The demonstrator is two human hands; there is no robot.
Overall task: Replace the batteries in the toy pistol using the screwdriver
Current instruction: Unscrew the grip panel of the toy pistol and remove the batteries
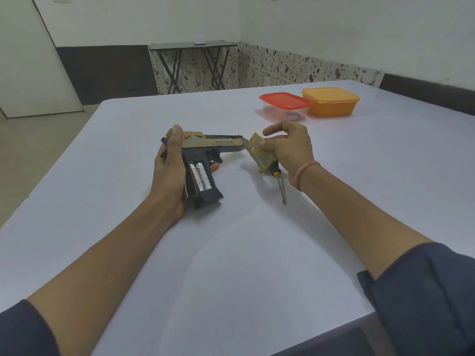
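Dark navy top here, left sleeve (23, 330) and right sleeve (424, 291) both bunched up by the elbows, so the forearms are bare. Left hand (169, 176) and right hand (290, 147) are bare too. Thin reddish thread bracelet (304, 170) round the right wrist.

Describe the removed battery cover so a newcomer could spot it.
On the white table, look to the right hand, beside the toy pistol. It pinches a flat tan panel, the battery cover, unlike the black-and-yellow screwdriver beneath it.
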